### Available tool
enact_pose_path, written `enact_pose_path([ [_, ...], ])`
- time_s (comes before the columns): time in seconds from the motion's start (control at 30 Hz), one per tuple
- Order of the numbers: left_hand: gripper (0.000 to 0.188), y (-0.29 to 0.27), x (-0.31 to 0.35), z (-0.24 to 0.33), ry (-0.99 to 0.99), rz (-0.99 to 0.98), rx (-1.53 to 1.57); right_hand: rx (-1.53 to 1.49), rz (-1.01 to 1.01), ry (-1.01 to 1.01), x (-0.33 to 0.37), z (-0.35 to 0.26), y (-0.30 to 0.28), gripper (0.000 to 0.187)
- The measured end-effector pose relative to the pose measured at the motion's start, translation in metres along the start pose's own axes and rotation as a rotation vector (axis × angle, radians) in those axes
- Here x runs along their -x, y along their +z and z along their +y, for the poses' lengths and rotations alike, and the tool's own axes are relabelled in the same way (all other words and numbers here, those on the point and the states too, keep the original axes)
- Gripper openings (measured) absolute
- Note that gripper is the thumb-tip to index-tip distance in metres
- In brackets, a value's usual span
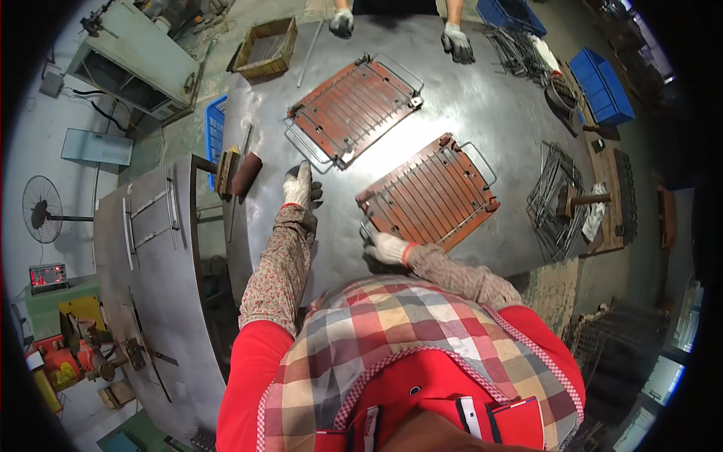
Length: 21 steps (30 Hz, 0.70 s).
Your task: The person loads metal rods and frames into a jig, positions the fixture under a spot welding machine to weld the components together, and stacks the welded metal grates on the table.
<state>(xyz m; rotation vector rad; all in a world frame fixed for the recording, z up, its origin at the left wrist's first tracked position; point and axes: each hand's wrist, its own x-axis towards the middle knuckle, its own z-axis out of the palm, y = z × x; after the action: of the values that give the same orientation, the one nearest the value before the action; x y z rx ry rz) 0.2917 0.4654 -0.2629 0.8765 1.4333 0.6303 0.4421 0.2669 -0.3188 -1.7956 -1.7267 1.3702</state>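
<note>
Two reddish-brown rectangular fixtures lie on the metal table (263, 143), each with parallel metal rods across it and wire handles at its ends. My right hand (390, 249), in a pale glove with dark fingertips, is closed at the near-left corner of the right fixture (429, 192), around its wire handle (367, 230). In a similar glove, my left hand (300, 187) is held with fingers apart, holding nothing. It is just below the near-left handle (307, 147) of the left fixture (354, 111), seemingly apart from it.
Across the table are a co-worker's gloved hands (456, 44). A yellowish crate (265, 49) with rods stands far left; a brown cylinder (246, 175) lies at the left edge. Bent wire pieces (556, 200) pile up on the right, near a hammer (590, 199). A blue bin (601, 87) stands beyond.
</note>
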Motion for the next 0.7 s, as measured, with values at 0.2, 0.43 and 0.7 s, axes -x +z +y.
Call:
enact_pose_path([
  [0.2,0.027,0.026,-0.034,0.022,-0.234,-0.112,0.386,0.348,-0.346,0.262,0.036,0.051,-0.108,0.036],
  [0.43,0.040,0.035,-0.007,-0.017,-0.115,-0.191,0.244,0.656,0.530,0.385,0.072,0.026,-0.204,0.047],
  [0.7,0.045,-0.037,0.081,-0.060,0.118,-0.282,-0.019,0.277,0.265,-0.100,-0.043,-0.078,-0.138,0.038],
])
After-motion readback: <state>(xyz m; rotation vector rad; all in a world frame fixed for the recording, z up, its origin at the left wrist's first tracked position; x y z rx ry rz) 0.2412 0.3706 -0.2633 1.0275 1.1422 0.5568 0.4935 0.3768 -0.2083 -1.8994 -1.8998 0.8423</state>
